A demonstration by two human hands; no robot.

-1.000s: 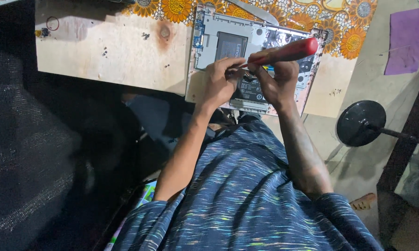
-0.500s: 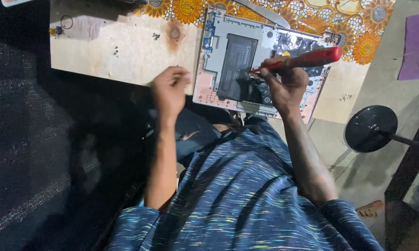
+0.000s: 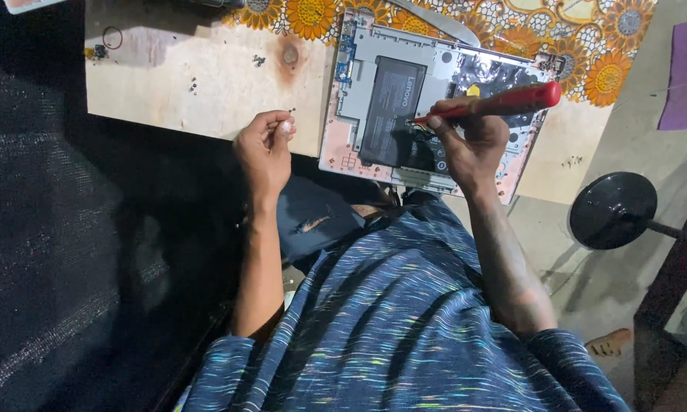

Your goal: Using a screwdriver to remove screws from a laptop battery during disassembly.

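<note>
One hand (image 3: pixel 473 141) grips a screwdriver (image 3: pixel 496 103) (tip hidden).

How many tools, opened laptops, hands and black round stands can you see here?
Red-handled screwdriver: 1
Opened laptop: 1
Hands: 2, the left hand and the right hand
Black round stand: 1
Total: 5

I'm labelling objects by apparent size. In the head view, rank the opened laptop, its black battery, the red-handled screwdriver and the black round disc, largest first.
1. opened laptop
2. black battery
3. black round disc, roughly like the battery in area, so that order is unsure
4. red-handled screwdriver, held in the right hand
</note>
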